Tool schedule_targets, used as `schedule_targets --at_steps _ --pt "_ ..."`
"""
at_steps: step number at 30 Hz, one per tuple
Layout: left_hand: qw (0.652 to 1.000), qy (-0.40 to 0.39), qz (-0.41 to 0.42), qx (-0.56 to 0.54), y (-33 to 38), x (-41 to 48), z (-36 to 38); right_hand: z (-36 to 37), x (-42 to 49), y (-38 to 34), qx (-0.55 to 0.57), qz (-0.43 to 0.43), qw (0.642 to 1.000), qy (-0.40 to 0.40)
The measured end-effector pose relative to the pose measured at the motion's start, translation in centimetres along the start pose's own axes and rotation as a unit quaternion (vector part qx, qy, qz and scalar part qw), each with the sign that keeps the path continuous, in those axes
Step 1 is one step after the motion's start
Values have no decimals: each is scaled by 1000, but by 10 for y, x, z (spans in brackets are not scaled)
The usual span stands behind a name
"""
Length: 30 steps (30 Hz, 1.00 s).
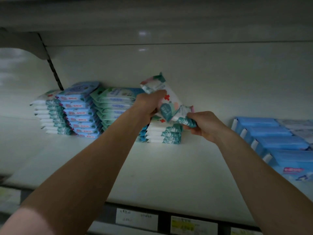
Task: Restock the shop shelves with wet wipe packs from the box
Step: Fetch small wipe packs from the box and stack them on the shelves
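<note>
Directly above the short stack (163, 133) at the back edge of the shelf (169, 167), the left hand (149, 106) grips a tilted pack (169, 104); the lower right hand (203, 126) pinches the end of a second pack (186, 117).

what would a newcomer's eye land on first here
Two bare arms reach to mid-shelf, where the left grip clutches a tilted wet wipe pack and the right grip pinches the teal end of a second pack, just above a short stack of similar packs. Taller stacks stand back left; blue packs line the right.
</note>
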<state>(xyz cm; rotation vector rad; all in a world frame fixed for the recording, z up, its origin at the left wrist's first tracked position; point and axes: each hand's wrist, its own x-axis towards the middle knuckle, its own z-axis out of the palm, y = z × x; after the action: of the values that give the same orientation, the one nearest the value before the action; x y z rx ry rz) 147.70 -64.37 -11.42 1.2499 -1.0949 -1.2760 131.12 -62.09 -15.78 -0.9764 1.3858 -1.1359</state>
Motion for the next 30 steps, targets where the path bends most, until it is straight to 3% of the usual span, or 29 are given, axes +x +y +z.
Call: schedule_targets --at_steps 3,6,10,16,18,23,30 --pt "998 13 46 37 4 3 1 7 9 -2 6 -15 999 47" --pt "995 32 78 49 14 4 0 11 19 -4 -63 -40 994 79" --pt "998 33 46 33 22 5 -4 18 34 5 -198 -74 971 113" --pt "1000 6 7 8 17 9 -8 38 40 12 -292 -80 944 133" --pt "1000 1 4 4 14 10 -11 44 37 12 -347 -86 924 136" --pt "1000 -12 -9 -4 9 11 -16 52 29 10 -524 -100 827 176" --pt "999 -35 -33 -27 7 7 -24 47 28 6 -608 -99 770 167"
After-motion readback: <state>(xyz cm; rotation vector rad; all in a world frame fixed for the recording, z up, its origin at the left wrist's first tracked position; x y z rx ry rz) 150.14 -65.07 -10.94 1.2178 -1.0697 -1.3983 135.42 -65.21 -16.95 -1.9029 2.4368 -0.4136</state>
